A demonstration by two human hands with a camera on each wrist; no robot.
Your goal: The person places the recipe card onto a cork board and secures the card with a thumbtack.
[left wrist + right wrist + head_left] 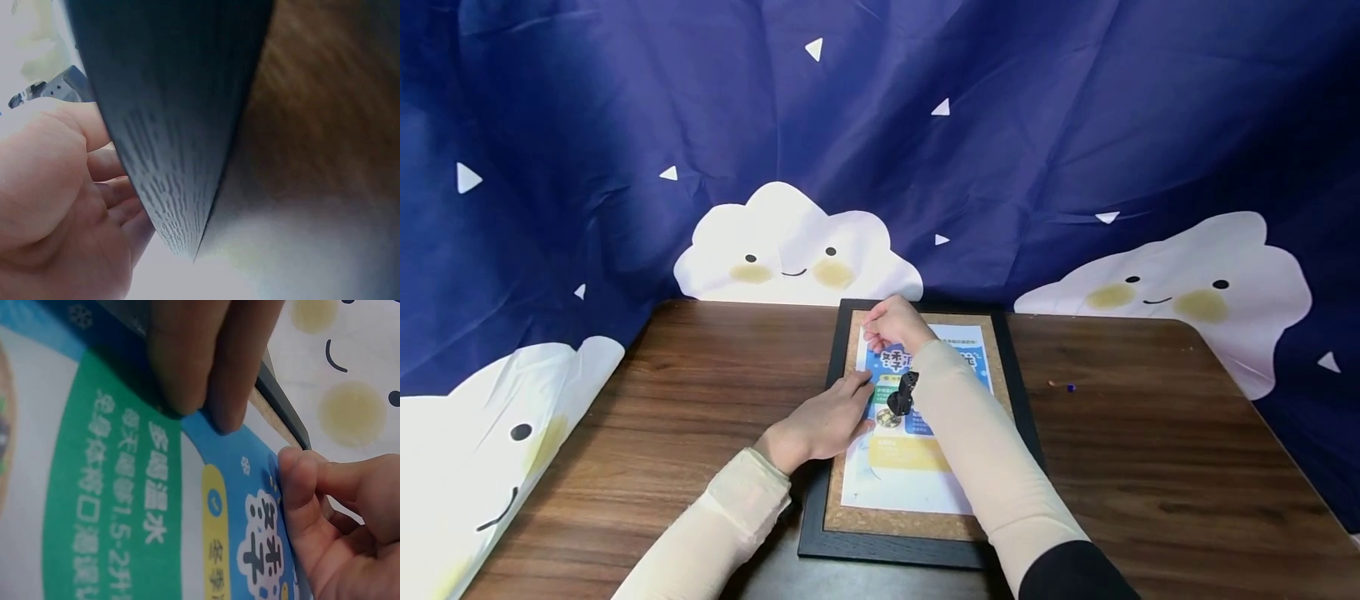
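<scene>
Holding thumb + index tips together at the top-left corner of the poster (902, 493), R hand (897, 323) has its other fingers curled in; can't tell if anything sits btw the tips. L hand (827, 419) grips nothing: fingers extended, tips resting on the left part of the poster; R wrist cam shows two of those fingers touching the sheet up close. L wrist cam: palm right beside the black frame (895, 551), rest of that view blurry. Poster lies flat on the cork board (910, 524), inside the frame; it has a Chinese title on blue up top, green box (112, 487), round food pic (889, 418), yellow panel (902, 454), white bottom. R sleeve (992, 450), cream then black higher up, crosses over the poster's right half + hides part of the print; black device (902, 395) at that wrist. L sleeve (700, 533) also cream. Frame sits on the brown wood-grain table (1150, 467), long sides running away from the person. Just right of it: tiny blue bit (1071, 387) + tiny orange bit (1051, 383), too small to ID. Bkgd: navy backdrop (985, 192) w/ smiling white clouds (797, 221) + small white triangles (815, 49).
</scene>
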